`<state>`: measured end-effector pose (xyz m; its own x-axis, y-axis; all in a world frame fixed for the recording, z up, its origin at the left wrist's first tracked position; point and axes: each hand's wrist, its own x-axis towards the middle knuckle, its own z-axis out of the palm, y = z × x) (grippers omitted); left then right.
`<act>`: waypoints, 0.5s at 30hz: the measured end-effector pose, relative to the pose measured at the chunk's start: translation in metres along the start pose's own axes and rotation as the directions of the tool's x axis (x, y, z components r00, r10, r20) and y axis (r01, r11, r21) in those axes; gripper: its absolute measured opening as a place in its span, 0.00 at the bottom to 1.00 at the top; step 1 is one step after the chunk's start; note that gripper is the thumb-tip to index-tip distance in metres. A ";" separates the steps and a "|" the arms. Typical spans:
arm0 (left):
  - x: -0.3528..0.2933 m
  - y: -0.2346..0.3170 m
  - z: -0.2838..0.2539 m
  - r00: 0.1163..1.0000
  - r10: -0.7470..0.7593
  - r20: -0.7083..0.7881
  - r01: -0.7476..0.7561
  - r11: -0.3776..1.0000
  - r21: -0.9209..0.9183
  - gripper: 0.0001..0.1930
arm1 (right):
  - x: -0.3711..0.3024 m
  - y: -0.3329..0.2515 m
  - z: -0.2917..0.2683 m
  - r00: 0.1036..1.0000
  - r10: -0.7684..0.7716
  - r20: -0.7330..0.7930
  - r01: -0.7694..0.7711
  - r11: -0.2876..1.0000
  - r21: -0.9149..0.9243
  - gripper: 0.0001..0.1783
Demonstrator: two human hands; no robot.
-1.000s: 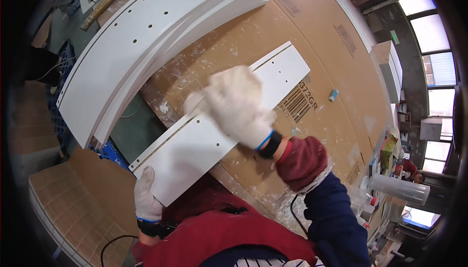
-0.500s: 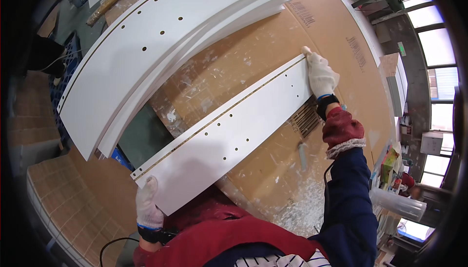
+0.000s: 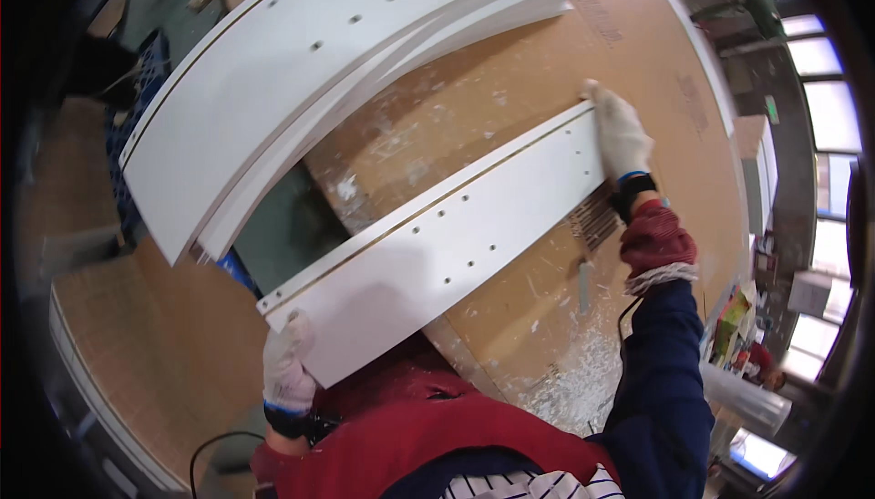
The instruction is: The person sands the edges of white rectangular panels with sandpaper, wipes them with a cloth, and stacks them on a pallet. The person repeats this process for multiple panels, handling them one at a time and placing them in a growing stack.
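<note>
Cardboard-covered bench (image 3: 538,289): drilled white panel (image 3: 428,253); left hand (image 3: 289,367), right hand (image 3: 622,139), grips closed on opposite ends; best supported evenly.

Daylight glares through the column of rectangular glass window panes (image 3: 831,125) at the frame's right, bleached white. A soft grey shadow (image 3: 369,294) dims the lower-left end of the long, white, drilled panel (image 3: 433,248). Slight blur softens fine detail; fisheye distortion bends edges toward the black rim.

Wide fisheye view, worn on the head, facing down, white board (image 3: 437,253) near, windows (image 3: 831,116) farther off
</note>
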<state>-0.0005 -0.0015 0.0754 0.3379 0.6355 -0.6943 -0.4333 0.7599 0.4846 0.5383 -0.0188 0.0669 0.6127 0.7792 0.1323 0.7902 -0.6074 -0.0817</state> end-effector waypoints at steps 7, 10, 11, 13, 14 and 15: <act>0.002 0.005 0.030 0.999 0.049 0.019 -0.050 0.997 0.065 0.30 | -0.044 -0.060 -0.001 0.908 -0.390 -0.153 0.388 0.921 -0.043 0.14; 0.000 0.010 0.034 0.978 0.055 0.199 -0.062 0.998 0.032 0.39 | -0.103 -0.171 -0.046 0.785 -0.607 -0.123 0.601 0.795 -0.089 0.11; 0.002 0.008 0.028 0.961 0.040 0.272 -0.031 0.999 -0.037 0.41 | -0.123 -0.197 -0.052 0.753 -0.642 -0.144 0.642 0.765 -0.051 0.10; 0.006 0.007 0.028 0.937 0.004 0.350 0.065 0.980 -0.186 0.45 | -0.167 -0.246 -0.071 0.748 -0.663 -0.016 0.663 0.748 -0.009 0.13; 0.006 0.007 0.036 0.934 -0.018 0.358 0.119 0.958 -0.263 0.47 | -0.193 -0.262 -0.069 0.737 -0.669 0.090 0.664 0.743 0.085 0.15; 0.006 0.007 0.042 0.927 -0.047 0.373 0.179 0.928 -0.327 0.49 | -0.222 -0.275 -0.063 0.714 -0.682 0.161 0.672 0.731 0.115 0.16</act>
<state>0.0330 0.0137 0.0969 0.6449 0.6043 -0.4679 -0.6150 0.7738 0.1518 0.1839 -0.0343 0.1218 -0.0987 0.9951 -0.0089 0.9916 0.0976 -0.0848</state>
